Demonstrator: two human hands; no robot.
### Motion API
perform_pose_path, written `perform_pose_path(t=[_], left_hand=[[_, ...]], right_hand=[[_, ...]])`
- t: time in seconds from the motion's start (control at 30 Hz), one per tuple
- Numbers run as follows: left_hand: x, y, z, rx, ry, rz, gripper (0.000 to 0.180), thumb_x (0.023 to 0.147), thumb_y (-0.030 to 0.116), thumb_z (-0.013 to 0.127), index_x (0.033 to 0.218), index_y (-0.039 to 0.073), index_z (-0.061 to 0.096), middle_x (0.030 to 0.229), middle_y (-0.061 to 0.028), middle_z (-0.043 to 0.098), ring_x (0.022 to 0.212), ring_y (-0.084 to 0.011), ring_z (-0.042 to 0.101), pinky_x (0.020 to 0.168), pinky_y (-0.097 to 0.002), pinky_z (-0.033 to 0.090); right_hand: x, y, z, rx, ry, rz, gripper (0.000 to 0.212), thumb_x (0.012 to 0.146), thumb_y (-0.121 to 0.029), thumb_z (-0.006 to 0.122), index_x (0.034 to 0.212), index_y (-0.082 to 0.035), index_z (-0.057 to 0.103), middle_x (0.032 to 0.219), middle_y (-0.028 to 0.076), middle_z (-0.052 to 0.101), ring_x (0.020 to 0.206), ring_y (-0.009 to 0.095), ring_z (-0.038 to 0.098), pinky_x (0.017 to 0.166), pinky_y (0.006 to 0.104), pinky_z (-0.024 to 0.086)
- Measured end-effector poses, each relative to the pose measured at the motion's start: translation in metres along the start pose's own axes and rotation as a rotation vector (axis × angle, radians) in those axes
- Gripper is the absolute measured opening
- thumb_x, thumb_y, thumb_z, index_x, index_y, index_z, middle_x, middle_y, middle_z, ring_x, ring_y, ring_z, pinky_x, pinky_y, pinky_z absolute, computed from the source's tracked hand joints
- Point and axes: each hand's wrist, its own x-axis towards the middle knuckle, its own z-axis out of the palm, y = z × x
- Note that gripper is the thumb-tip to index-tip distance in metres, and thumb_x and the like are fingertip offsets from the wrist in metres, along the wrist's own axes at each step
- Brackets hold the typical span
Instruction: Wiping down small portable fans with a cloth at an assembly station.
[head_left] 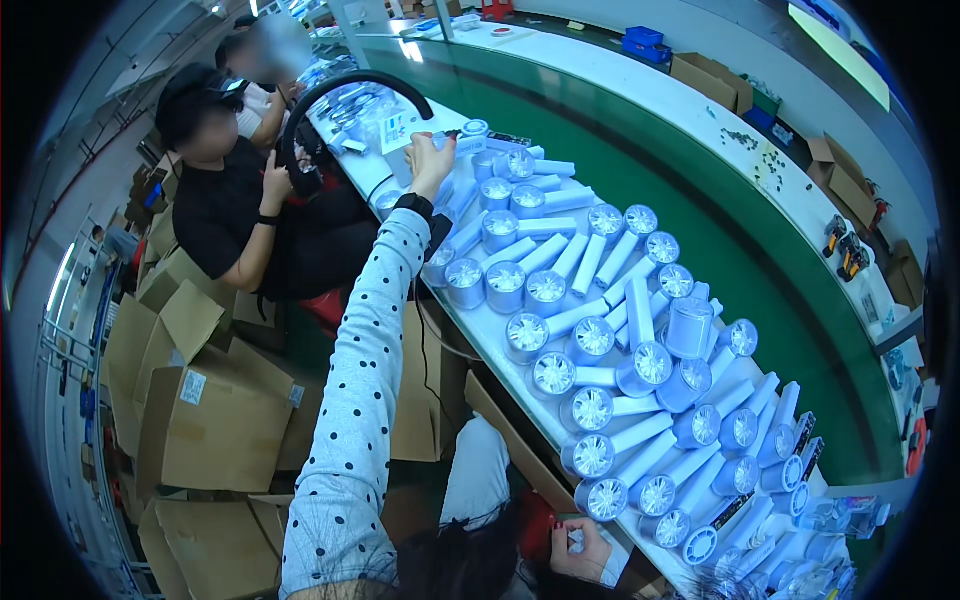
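Note:
My left arm, in a polka-dot sleeve, reaches far along the white table. My left hand is closed at the far end of the rows, its fingers on a pale handheld fan. Close to my body, by the table's near edge, my right hand has its fingers curled in; a small pale bit shows between them, too little to name. Many similar fans, such as this one, lie on the table with clear round heads and white handles. One fan rests on top of others.
A seated person in black is at the table's far left, beside a black curved tube. Open cardboard boxes stand left of my arm. A green belt runs beyond the fans. Dark tools lie on the far ledge.

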Motion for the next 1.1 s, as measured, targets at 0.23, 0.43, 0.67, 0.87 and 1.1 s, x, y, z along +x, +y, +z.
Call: perform_pose_path(t=[0.23, 0.43, 0.67, 0.87, 1.1], left_hand=[[0.032, -0.021, 0.037, 0.152, -0.05, -0.007, 0.056, 0.079, 0.032, 0.063, 0.116, -0.002, 0.037, 0.118, -0.0279, 0.038, 0.116, -0.0401, 0.032, 0.095, -0.0481, 0.029], [0.04, -0.048, 0.053, 0.114, -0.056, 0.057, 0.065, 0.078, 0.031, 0.063, 0.122, -0.005, 0.032, 0.12, -0.026, 0.039, 0.116, -0.0391, 0.034, 0.098, -0.0443, 0.027], [0.052, -0.062, 0.052, 0.017, -0.093, 0.069, 0.069, 0.073, 0.028, 0.066, 0.12, -0.008, 0.032, 0.121, -0.0284, 0.039, 0.116, -0.0394, 0.037, 0.098, -0.0443, 0.029], [0.038, -0.076, 0.095, 0.177, -0.459, 0.23, 0.071, 0.08, 0.04, 0.059, 0.123, -0.011, 0.036, 0.132, -0.0307, 0.033, 0.12, -0.0407, 0.036, 0.103, -0.0434, 0.026], [0.026, -0.003, -0.009, -0.122, -0.292, -0.021, 0.056, 0.071, 0.037, 0.069, 0.108, -0.003, 0.055, 0.094, -0.0156, 0.061, 0.079, -0.022, 0.06, 0.063, -0.0313, 0.048]], right_hand=[[-0.01, -0.068, 0.01, -0.332, 0.112, -0.058, 0.012, 0.077, -0.014, 0.067, 0.085, -0.012, 0.059, 0.066, 0.01, 0.06, 0.059, 0.02, 0.061, 0.054, 0.0308, 0.048], [-0.011, -0.074, 0.018, -0.253, 0.039, -0.018, 0.014, 0.074, -0.011, 0.068, 0.084, -0.014, 0.058, 0.064, 0.008, 0.059, 0.055, 0.019, 0.056, 0.051, 0.0306, 0.045], [-0.014, -0.066, 0.018, -0.258, -0.001, 0.077, 0.018, 0.077, -0.02, 0.068, 0.091, -0.014, 0.059, 0.075, 0.009, 0.065, 0.068, 0.022, 0.065, 0.059, 0.0324, 0.05], [-0.024, -0.07, 0.023, -0.223, 0.217, -0.046, 0.014, 0.07, -0.02, 0.069, 0.077, -0.012, 0.06, 0.069, 0.011, 0.062, 0.058, 0.03, 0.061, 0.051, 0.0363, 0.049], [-0.063, -0.05, 0.013, -0.222, 0.253, -0.143, 0.012, 0.075, -0.025, 0.063, 0.078, -0.014, 0.058, 0.067, 0.011, 0.061, 0.059, 0.03, 0.06, 0.052, 0.0396, 0.048]])
